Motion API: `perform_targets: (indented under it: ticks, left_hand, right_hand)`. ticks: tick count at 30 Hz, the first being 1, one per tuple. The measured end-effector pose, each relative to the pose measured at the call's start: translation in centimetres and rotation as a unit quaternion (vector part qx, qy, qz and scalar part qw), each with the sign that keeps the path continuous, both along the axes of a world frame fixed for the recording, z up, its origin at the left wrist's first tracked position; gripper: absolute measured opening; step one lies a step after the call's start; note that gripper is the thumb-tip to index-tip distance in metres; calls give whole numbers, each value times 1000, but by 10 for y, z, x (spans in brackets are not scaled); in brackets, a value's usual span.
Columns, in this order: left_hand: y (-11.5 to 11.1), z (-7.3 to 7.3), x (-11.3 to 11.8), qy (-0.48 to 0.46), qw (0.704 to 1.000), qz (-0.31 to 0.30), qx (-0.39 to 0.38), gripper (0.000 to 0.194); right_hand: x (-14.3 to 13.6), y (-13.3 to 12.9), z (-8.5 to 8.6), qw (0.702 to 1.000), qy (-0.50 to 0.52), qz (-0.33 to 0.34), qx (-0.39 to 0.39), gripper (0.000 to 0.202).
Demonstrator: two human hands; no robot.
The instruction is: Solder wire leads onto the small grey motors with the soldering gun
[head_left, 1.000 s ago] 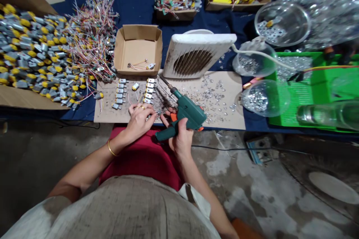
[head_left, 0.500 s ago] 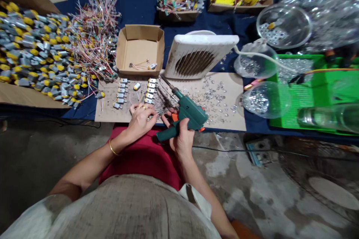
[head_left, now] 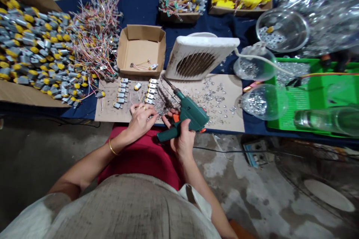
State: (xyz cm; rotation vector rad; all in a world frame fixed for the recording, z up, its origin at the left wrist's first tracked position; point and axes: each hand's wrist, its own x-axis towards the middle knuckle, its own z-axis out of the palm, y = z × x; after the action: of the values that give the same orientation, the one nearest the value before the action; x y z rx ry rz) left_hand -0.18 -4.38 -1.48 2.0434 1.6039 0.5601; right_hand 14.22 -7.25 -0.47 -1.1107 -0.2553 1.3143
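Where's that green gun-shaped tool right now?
In the head view, the green tool is in the right hand, just below the white vented box.

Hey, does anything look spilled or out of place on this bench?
Yes: small metal bits lie loose across the cardboard sheet, outside the clear bowls, and dark grime streaks the white fan's grille.

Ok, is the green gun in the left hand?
No, the right hand holds the green gun, while the left hand is at the near edge of the cardboard sheet.
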Motion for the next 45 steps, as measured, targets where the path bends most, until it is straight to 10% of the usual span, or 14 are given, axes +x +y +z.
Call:
perform_targets:
  ticks: [24,45]
  left_hand:
    - [0,3,0,-4,1000,0,-14,12]
    - [0,1,-1,-12,1000,-1,-13,14]
  right_hand:
    - [1,1,3,1000,-7,-5,6,43]
    - [89,-67,38,953,-282,102,-38,40]
